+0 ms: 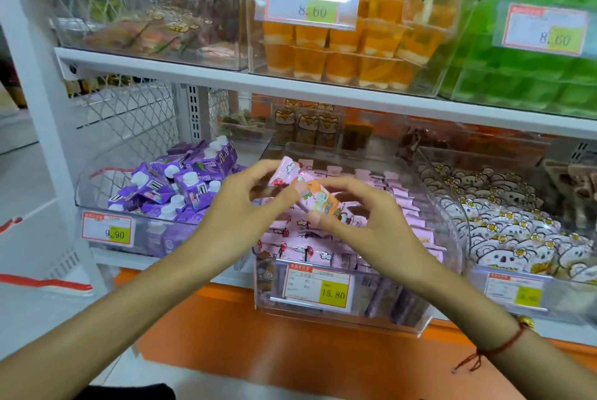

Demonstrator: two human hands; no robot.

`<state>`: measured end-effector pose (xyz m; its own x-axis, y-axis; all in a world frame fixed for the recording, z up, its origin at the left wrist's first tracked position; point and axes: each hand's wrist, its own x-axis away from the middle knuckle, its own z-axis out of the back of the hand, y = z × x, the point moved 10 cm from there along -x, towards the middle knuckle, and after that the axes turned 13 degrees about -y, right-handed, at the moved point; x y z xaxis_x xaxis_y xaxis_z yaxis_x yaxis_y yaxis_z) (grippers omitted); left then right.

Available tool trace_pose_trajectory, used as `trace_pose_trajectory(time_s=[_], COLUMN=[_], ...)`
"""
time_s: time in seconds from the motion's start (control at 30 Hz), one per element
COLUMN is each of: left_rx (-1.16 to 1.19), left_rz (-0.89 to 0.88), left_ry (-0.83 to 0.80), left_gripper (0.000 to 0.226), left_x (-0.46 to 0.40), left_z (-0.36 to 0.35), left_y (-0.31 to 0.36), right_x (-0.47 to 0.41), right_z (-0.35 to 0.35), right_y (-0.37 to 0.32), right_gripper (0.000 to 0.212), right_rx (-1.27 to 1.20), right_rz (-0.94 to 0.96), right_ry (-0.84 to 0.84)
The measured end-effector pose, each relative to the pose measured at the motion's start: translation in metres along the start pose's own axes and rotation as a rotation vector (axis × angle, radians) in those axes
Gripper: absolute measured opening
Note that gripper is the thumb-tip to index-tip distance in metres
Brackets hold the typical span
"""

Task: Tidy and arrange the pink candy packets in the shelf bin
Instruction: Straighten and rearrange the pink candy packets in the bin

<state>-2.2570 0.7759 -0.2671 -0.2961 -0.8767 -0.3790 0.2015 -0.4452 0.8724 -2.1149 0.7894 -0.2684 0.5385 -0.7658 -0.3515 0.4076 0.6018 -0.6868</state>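
Observation:
A clear plastic shelf bin (429, 193) holds several pink candy packets (310, 251) lying in rows. Above the bin, my left hand (245, 206) pinches a pink packet (286, 170) between thumb and fingers. My right hand (361, 222) pinches the other end of an orange-and-pink packet (323, 201) that lies across it. Both hands hover over the front half of the bin. A price tag reading 15.80 (318, 288) hangs on the bin's front.
To the left a bin of purple cartons (181, 183), to the right a bin of white bear-print packets (510, 231). The shelf above (226, 75) carries orange jelly cups (349, 54) and green packs (529, 76). A white upright post (38, 128) stands at the left.

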Motion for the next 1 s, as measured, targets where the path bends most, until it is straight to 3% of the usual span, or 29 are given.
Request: trace_pose_trajectory(time_s=[0.17,0.3,0.53,0.77,0.9,1.0], left_rx=[-0.101,-0.267,-0.764,-1.121,-1.179,-1.073], left_rz=[-0.088,-0.071,-0.150,-0.028,0.003,0.045], left_ry=[0.132,0.004,-0.284,-0.658,-0.622,-0.524], left_gripper=[0.026,0.033,0.041,0.030,0.023,0.028], left_x=[-0.022,-0.045,-0.063,-0.096,-0.098,-0.091], left_z=[0.033,0.017,-0.006,-0.056,-0.066,-0.055], left_y=[0.004,-0.012,-0.001,-0.012,-0.038,-0.044], right_x=[0.004,0.010,0.011,0.011,0.012,0.012], right_z=[0.004,-0.013,-0.013,-0.012,-0.013,-0.014], right_y=[0.036,0.058,0.055,0.057,0.058,0.058], right_gripper=[0.063,0.055,0.050,0.054,0.057,0.058], right_rx=[0.362,0.602,0.616,0.609,0.600,0.608], right_rz=[-0.182,-0.285,-0.262,-0.280,-0.279,-0.269], right_ry=[-0.070,-0.265,-0.264,-0.264,-0.260,-0.253])
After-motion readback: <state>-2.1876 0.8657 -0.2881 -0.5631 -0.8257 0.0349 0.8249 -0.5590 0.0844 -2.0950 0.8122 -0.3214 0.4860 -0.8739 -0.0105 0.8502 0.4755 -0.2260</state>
